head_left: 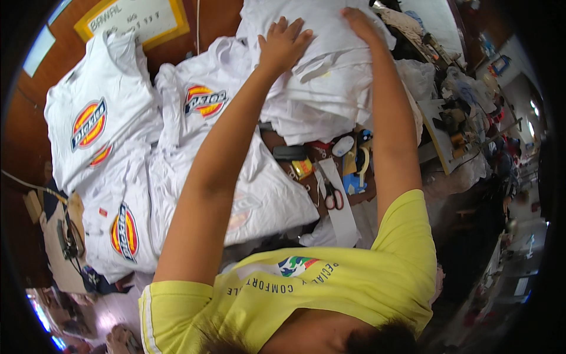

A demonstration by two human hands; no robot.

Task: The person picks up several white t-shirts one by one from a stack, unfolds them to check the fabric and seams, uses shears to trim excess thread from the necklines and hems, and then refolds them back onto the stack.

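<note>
Both hands rest on the white stack [318,71] of folded cloth at the far end of the table. The left hand [283,41] lies flat on top of the stack, fingers spread, gripping nothing. The right hand [356,20] presses on the stack's far right part; its fingers curl over the cloth, and I cannot tell if they pinch it.

Just left of the stack lie 4 white shirts [203,100] with red-and-yellow oval prints, spread flat and overlapping. Just below the stack, on the near side, sit scissors [333,194] with red handles, a black case [289,152], and a tape roll [361,162]. Up left of the stack, a yellow-framed board [132,20] lies on the brown table [218,17].
</note>
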